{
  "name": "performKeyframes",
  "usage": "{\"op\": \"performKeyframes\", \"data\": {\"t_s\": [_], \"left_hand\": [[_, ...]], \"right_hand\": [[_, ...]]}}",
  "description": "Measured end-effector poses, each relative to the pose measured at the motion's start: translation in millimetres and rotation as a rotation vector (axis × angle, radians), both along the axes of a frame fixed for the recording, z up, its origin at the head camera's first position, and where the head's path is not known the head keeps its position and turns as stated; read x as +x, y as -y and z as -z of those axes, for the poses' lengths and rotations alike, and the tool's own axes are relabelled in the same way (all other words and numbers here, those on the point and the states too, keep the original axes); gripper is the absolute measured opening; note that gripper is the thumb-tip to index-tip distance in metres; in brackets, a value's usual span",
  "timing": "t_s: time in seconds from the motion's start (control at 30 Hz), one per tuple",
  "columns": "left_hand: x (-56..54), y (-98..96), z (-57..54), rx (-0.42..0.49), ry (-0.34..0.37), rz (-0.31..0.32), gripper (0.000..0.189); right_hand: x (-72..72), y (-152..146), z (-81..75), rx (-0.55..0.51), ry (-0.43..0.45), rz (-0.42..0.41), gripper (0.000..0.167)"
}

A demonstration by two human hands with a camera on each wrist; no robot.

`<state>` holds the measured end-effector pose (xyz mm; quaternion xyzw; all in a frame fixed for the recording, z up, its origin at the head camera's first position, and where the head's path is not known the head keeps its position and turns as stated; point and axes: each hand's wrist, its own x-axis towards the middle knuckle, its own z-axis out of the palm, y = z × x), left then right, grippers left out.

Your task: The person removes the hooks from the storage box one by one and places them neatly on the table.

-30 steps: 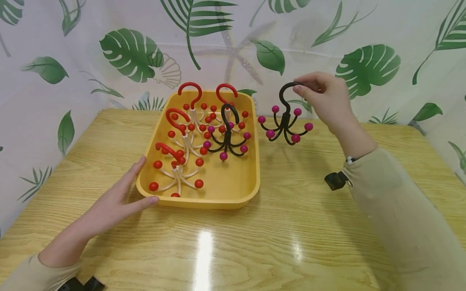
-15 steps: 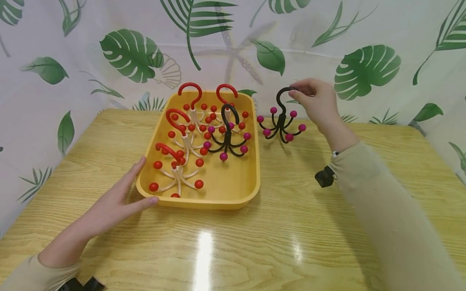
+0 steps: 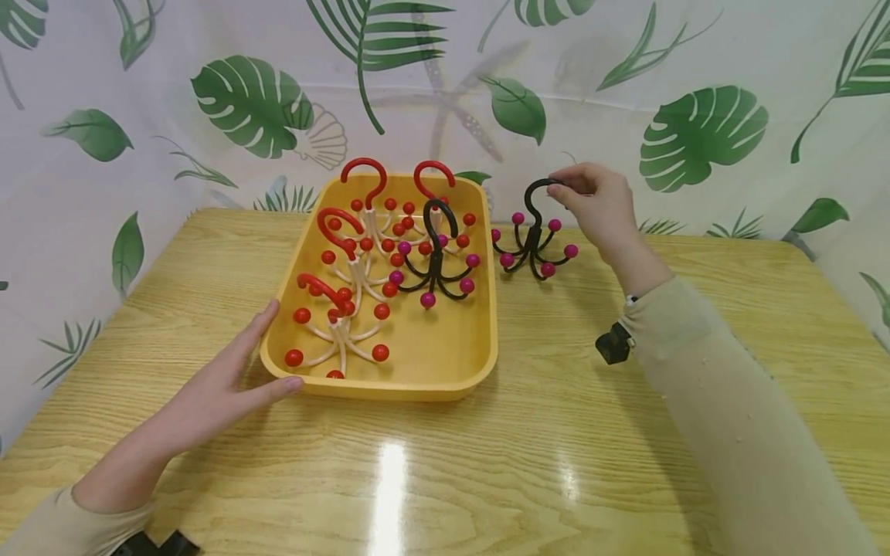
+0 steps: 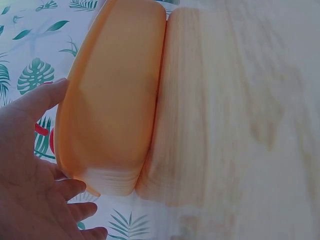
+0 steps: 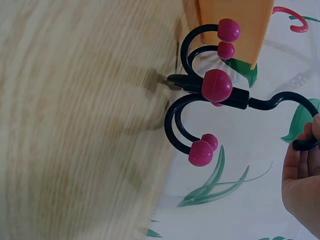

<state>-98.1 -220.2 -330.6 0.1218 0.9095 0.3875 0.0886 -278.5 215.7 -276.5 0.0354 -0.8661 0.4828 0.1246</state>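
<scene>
My right hand (image 3: pixel 599 202) pinches the curved top of a black multi-arm hook hanger (image 3: pixel 534 238) with magenta balls on its arm tips. The hanger stands upright beside the tray's right wall; in the right wrist view its lower tip (image 5: pixel 175 80) is right at the wooden table. My left hand (image 3: pixel 212 398) touches the near left corner of the yellow tray (image 3: pixel 424 357), fingers extended along its side and thumb on the front rim. Inside the tray are a second black hanger (image 3: pixel 435 266) with magenta balls and several white ones with red hooks and red balls, including a near one (image 3: pixel 339 332).
The wooden table (image 3: pixel 556 401) extends in front of the tray and to both sides. A pale cloth (image 3: pixel 612 46) printed with green leaves hangs behind it. Black wrist cameras are worn on both wrists, the right one (image 3: pixel 615 344) hanging under the sleeve.
My right hand has lowered the black hanger toward the table and shifted it slightly left, closer to the tray. The left hand and the tray have stayed put.
</scene>
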Motion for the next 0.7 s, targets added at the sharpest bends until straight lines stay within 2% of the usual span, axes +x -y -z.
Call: {"op": "performKeyframes", "data": {"t_s": [0.33,0.57,0.7], "left_hand": [[0.1,0.4,1.2,-0.003,-0.011,0.003,0.096],[0.1,0.2,1.0,-0.001,-0.001,0.000,0.096],[0.0,0.1,1.0,0.006,-0.002,0.002,0.096]], "right_hand": [[2.5,-1.7,2.3,0.026,0.000,-0.006,0.036],[4.2,-1.0,-0.2,0.049,-0.055,-0.033,0.036],[5.2,2.3,-4.3,0.065,-0.073,-0.021,0.036]]}}
